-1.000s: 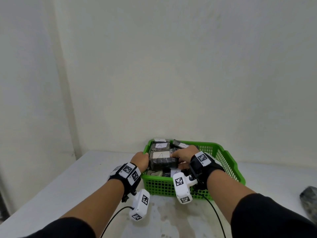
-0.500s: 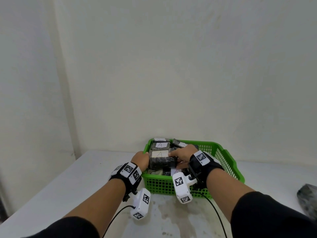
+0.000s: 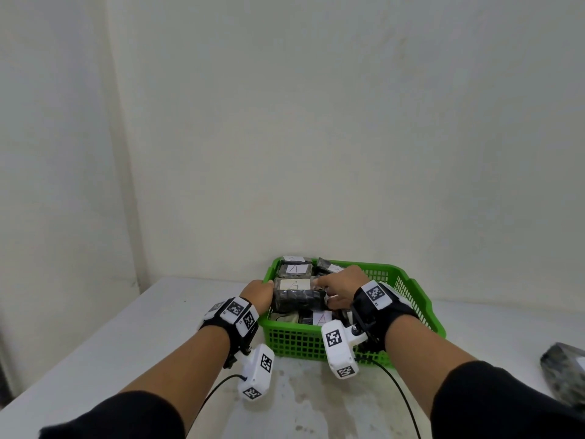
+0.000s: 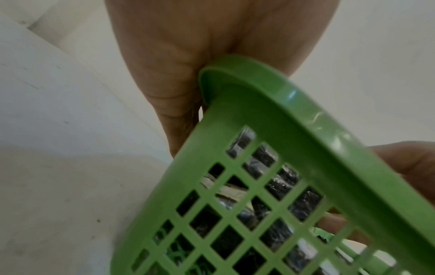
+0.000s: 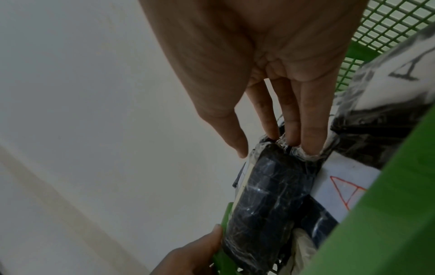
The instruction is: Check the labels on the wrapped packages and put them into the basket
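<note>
A green mesh basket (image 3: 421,299) stands on the white table and holds several black wrapped packages with white "A" labels. One wrapped package (image 3: 297,297), label up, lies on the others at the basket's left side. My left hand (image 3: 258,294) is at its left end by the rim, thumb against it; the basket rim (image 4: 282,96) hides the fingers. My right hand (image 3: 340,286) is at its right end. In the right wrist view the fingers (image 5: 313,130) are straight, their tips touching the package (image 5: 266,204). Beside it lies a red "A" label (image 5: 348,188).
Another wrapped package (image 3: 563,372) lies on the table at the far right edge. The white table (image 3: 126,343) meets plain walls behind the basket and on the left. Thin black cables hang from both wrist cameras near the table's front.
Almost nothing: the package stays on the pile at the basket's left side, with both hands still at its ends.
</note>
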